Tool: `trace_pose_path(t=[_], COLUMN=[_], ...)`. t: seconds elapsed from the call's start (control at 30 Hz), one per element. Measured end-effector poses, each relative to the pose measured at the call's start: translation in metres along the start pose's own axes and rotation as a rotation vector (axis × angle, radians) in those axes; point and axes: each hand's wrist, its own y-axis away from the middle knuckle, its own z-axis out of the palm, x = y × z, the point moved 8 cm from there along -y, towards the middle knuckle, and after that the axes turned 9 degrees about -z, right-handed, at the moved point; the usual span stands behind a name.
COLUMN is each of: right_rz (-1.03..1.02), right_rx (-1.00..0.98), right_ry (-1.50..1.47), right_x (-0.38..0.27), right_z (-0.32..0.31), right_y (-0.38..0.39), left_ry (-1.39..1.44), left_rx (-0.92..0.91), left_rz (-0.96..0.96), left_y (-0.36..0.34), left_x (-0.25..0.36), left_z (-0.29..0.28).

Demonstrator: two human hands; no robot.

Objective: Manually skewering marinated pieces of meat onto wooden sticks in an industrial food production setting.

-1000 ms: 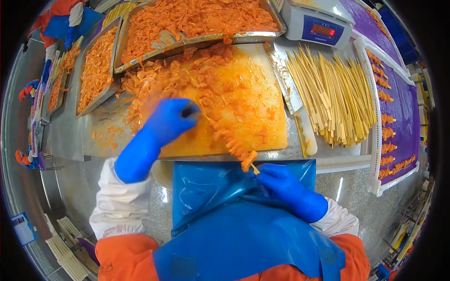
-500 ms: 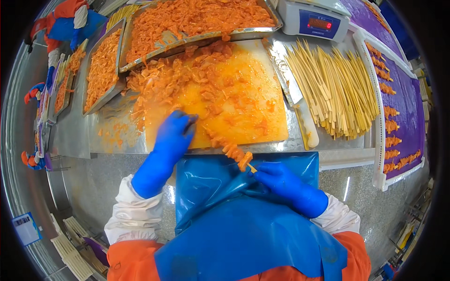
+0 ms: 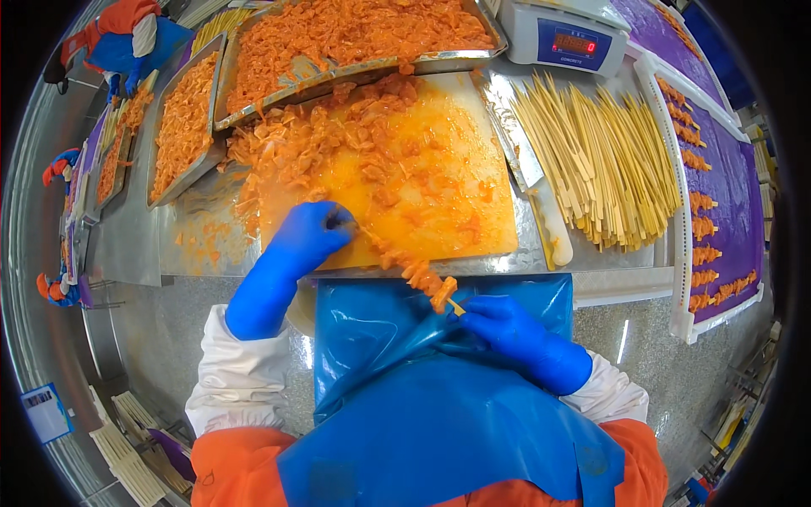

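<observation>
My left hand (image 3: pixel 311 232), in a blue glove, is closed in a pinch over the yellow cutting board (image 3: pixel 452 194) at the pointed end of a meat skewer (image 3: pixel 422 279); what its fingertips grip is too small to tell. My right hand (image 3: pixel 503 329), also gloved blue, grips the flat yellow handle of that skewer below the board's front edge, above the blue apron (image 3: pixel 439 406). Pieces of orange marinated meat are threaded along the stick. A loose heap of the same meat (image 3: pixel 287 152) covers the board's back and left.
Steel trays of meat (image 3: pixel 355 38) (image 3: pixel 177 127) stand behind and left. A knife (image 3: pixel 551 224), bamboo sticks (image 3: pixel 600 169) and a scale (image 3: pixel 562 34) are on the right, with a purple-lined tray (image 3: pixel 731 211) of skewers beyond. Co-workers (image 3: pixel 127 42) are at the far left.
My left hand dipped lower and is back a little higher, still near the skewer's tip, further right than a second ago. My right hand keeps its grip, nearly in place.
</observation>
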Motion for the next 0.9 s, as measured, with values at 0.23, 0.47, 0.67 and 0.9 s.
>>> trace_pose_path(t=[0.23,0.47,0.67,0.9], right_rz=[0.028,0.031,0.05,0.029], right_rx=[0.012,0.002,0.022,0.035], right_ry=[-0.058,-0.057,-0.059,-0.053], right_x=[0.003,0.001,0.004,0.002], right_z=[0.0,0.0,-0.003,-0.002], right_y=[-0.004,-0.003,-0.004,-0.002], left_ry=[0.082,-0.155,-0.108,-0.16], left_rx=[-0.018,0.077,0.127,0.179], left_rz=[-0.02,0.111,0.167,0.572], left_y=[-0.003,0.001,0.011,0.02], left_x=[0.003,0.012,0.013,0.032], left_z=[-0.007,-0.007,-0.005,-0.008])
